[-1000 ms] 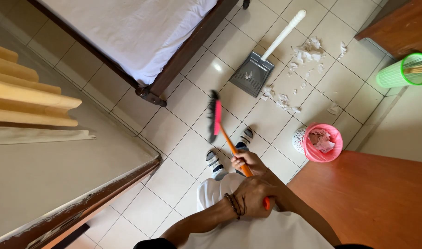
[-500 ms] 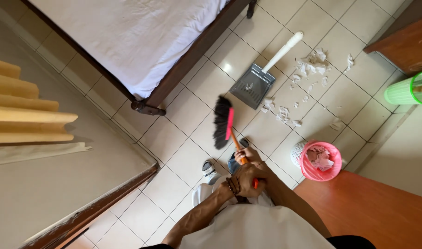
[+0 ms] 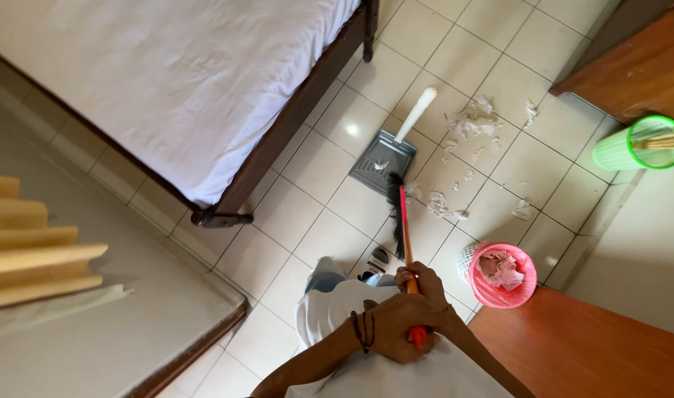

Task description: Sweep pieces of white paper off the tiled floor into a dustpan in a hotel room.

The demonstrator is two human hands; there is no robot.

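Both my hands grip a broom [image 3: 403,221] with a red-orange handle and black bristles. My left hand [image 3: 392,328], with dark bracelets at the wrist, wraps the lower end of the handle. My right hand [image 3: 425,287] holds the handle just above it. The bristles rest on the tiled floor beside a grey dustpan [image 3: 381,162] with a white handle. White paper scraps [image 3: 469,125] lie scattered on the tiles to the right of the dustpan, with more scraps [image 3: 440,205] close to the bristles.
A pink bin [image 3: 525,287] with crumpled paper stands by a reddish wooden surface [image 3: 595,346]. A green basket [image 3: 635,147] sits at the right near a wooden cabinet [image 3: 639,59]. A bed [image 3: 167,88] with a white sheet and dark frame fills the upper left.
The broom head has swung from the open tiles toward the dustpan and the scraps near it. Both hands stay on the handle; the view has shifted toward the bed.
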